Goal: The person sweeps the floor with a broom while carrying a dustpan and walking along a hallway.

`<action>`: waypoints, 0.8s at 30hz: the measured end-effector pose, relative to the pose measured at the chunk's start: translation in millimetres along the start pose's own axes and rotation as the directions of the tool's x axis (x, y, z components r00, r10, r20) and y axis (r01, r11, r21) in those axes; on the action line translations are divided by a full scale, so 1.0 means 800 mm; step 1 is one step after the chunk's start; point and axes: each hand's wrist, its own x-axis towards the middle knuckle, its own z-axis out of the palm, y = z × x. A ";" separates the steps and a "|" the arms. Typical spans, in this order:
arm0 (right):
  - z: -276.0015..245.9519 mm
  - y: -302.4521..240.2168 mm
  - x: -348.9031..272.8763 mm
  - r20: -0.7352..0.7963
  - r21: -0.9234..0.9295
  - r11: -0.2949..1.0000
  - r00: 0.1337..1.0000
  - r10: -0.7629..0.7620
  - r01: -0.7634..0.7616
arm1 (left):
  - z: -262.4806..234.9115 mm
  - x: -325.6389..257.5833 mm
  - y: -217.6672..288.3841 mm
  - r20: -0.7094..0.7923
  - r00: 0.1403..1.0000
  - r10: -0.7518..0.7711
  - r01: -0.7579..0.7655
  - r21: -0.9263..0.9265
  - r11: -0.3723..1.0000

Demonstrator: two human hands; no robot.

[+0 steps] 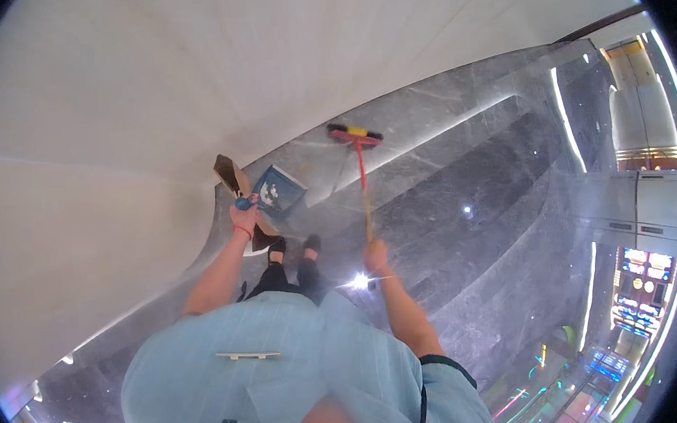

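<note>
My right hand [375, 257] is closed round the stick of a broom [363, 179]. Its red and yellow head with dark bristles rests on the grey floor, ahead of me. My left hand [245, 215] grips the blue top of a dustpan's handle, near the white wall. Below and just right of that hand is the blue dustpan [290, 185], with white scraps in its pan. A brown piece [230, 173], perhaps a paper bag or cardboard, shows on both sides of the left hand; whether the fingers hold it too I cannot tell.
A tall white wall [181, 72] curves along the left and far side. Grey marble floor [450, 202] with bright reflections stretches to the right. Pale cabinets or panels [635, 201] and lit screens [643, 289] stand at the right. My feet [312, 244] are close behind the dustpan.
</note>
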 end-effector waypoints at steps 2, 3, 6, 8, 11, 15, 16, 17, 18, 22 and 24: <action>0.006 0.023 -0.080 0.025 0.029 0.999 0.999 0.024 -0.024 | 0.008 -0.012 -0.003 0.023 1.000 0.009 -0.009 0.005 1.000; -0.003 0.030 -0.111 0.258 -0.069 0.995 0.965 -0.048 0.067 | 0.006 -0.014 -0.009 0.025 0.999 0.026 -0.026 0.026 0.999; -0.063 -0.006 -0.187 0.391 0.235 0.965 0.920 0.020 -0.121 | -0.019 -0.011 -0.050 0.020 1.000 0.024 -0.021 -0.126 0.992; -0.193 -0.127 -0.171 0.532 0.306 0.853 0.819 0.214 -0.422 | -0.022 -0.017 -0.044 0.017 1.000 0.009 -0.009 -0.008 1.000; -0.247 -0.180 -0.187 0.640 0.355 0.701 0.707 0.300 -0.619 | -0.013 -0.023 -0.039 0.022 0.999 0.034 -0.035 0.063 0.997; -0.121 -0.021 -0.244 0.602 0.468 0.434 0.637 0.481 -0.770 | -0.028 -0.019 -0.057 0.052 0.995 0.080 -0.083 0.051 0.995; -0.125 -0.032 -0.233 0.605 0.467 0.425 0.631 0.486 -0.775 | -0.031 -0.021 -0.057 0.064 0.995 0.080 -0.080 -0.011 0.997; -0.125 -0.041 -0.210 0.590 0.468 0.453 0.650 0.479 -0.759 | -0.040 -0.024 -0.055 0.072 0.995 0.075 -0.075 -0.003 0.997; -0.134 -0.047 -0.198 0.559 0.478 0.474 0.672 0.486 -0.740 | -0.042 -0.028 -0.041 0.117 0.981 0.152 -0.172 0.181 0.968; -0.024 0.103 -0.218 0.211 0.332 0.943 0.974 -0.082 0.008 | -0.048 -0.045 -0.020 0.343 0.938 0.051 -0.112 0.162 0.980; -0.060 0.011 -0.193 0.435 -0.214 0.976 0.899 0.050 0.050 | -0.088 -0.028 -0.051 0.410 0.907 0.093 -0.241 0.326 0.914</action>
